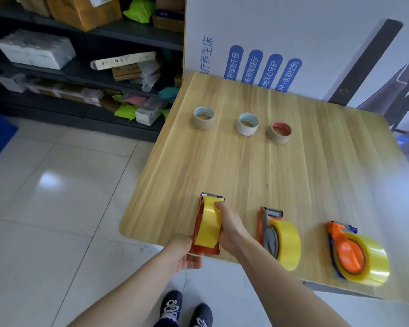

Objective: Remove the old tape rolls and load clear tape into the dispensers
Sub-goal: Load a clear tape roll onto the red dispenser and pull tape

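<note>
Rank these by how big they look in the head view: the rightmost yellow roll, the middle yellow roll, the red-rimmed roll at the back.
1. rightmost yellow roll.
2. middle yellow roll.
3. red-rimmed roll, smallest, but it lies farthest from the camera, so its true size against the others is unsure.

The table (222,166) has a pale wood-grain top, smooth with a soft sheen. At its near edge, the red dispenser (197,218), grey dispenser (268,232) and blue dispenser (331,244) are moulded plastic. The grey and blue ones have orange plastic parts, and the far tips of the red and grey ones look like dull metal.

The left tape roll (209,223), middle tape roll (289,244) and right tape roll (373,263) are glossy, translucent yellow film.

At the far side, the brown roll (203,121) and red-rimmed roll (279,136) look matt and papery, and the white roll (246,131) is smooth.

On the left, the floor (57,185) is glossy tile. The far shelf (137,31) is dark and matt and holds matt cardboard boxes (80,10).
</note>
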{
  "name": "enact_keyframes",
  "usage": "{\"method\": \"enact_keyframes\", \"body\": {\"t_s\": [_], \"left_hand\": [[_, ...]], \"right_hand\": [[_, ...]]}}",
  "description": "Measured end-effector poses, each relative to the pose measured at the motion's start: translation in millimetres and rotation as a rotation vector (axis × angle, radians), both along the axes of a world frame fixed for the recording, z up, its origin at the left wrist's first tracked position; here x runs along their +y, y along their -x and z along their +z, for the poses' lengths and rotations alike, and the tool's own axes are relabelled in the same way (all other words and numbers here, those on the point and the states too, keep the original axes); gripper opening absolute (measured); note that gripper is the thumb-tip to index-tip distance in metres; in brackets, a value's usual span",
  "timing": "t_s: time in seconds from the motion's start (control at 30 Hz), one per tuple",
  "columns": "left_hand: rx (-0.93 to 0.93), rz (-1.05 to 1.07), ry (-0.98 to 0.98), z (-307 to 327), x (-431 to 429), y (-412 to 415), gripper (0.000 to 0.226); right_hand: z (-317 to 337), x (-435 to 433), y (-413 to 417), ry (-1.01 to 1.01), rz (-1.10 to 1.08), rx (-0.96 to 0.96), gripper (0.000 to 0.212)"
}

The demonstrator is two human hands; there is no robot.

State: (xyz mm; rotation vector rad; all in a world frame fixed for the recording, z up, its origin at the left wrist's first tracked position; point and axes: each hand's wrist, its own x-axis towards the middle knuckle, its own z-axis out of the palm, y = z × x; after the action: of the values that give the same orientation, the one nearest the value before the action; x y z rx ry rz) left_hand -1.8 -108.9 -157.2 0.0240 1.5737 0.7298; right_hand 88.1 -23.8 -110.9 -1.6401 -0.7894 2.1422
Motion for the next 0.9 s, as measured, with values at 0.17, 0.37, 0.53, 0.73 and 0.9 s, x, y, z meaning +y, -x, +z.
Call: {"method": "enact_keyframes", "body": {"t_s": [0.17, 0.37, 0.53, 0.73, 0.9], "left_hand": [[0.060, -0.089, 0.035, -14.5, 3.3, 5.7, 0.031], [0.418, -0.523, 0.077, -14.2, 6.0, 21.3, 0.027], [0.698, -0.604, -0.082, 0.1, 17.7, 38.3, 0.028], [0.855, -0.805, -0.144, 24.5, 32.9, 38.6, 0.020], [0.979, -0.932, -0.175, 50.5, 42.1, 39.0, 0.020]], "right_hand": [[-10.2, -4.4, 2.0, -0.039, 0.073, 0.011, 0.022], [-18.3, -3.5, 0.7, -0.047, 0.125, 0.015, 0.032], [-21.2, 1.1, -1.5, -0.057, 0.181, -0.033, 0.039], [-10.5, -7.0, -3.7, -0.511, 0.491, -0.519, 0.040], [8.2, -4.3, -7.5, -0.695, 0.678, -0.765, 0.043]]}}
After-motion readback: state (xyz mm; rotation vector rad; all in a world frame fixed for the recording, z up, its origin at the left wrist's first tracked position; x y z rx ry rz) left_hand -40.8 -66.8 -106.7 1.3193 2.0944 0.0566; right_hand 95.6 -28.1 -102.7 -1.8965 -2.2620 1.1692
